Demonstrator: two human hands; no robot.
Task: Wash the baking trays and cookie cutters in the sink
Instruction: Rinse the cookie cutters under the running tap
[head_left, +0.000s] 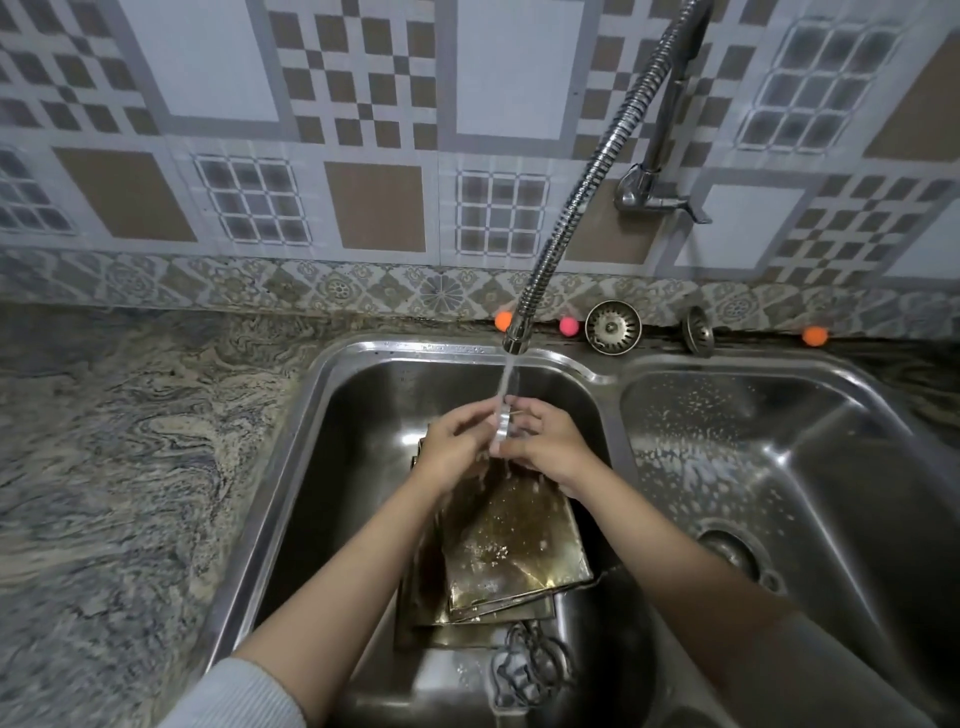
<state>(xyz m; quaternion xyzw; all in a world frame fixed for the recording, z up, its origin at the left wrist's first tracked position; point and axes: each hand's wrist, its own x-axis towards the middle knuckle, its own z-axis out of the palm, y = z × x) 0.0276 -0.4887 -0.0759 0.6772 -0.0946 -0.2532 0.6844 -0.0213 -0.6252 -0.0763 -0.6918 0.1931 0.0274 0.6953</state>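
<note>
Two hands, left hand (457, 441) and right hand (545, 441), pinch one cookie cutter (503, 431) under the faucet (516, 340) stream. Stacked baking trays (514, 545) below and more cutters (530, 670) at six o'clock look unwashed.

Wet golden baking trays (511, 545) lie stacked in the sink (291, 467), cutters (530, 670) beside.

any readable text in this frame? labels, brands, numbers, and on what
None readable.
Back rim of the sink: faint stamped marks, too blurred to read.
Baking trays, cookie cutters, faucet hose, wall tiles: patterns only, no lettering visible.
</note>
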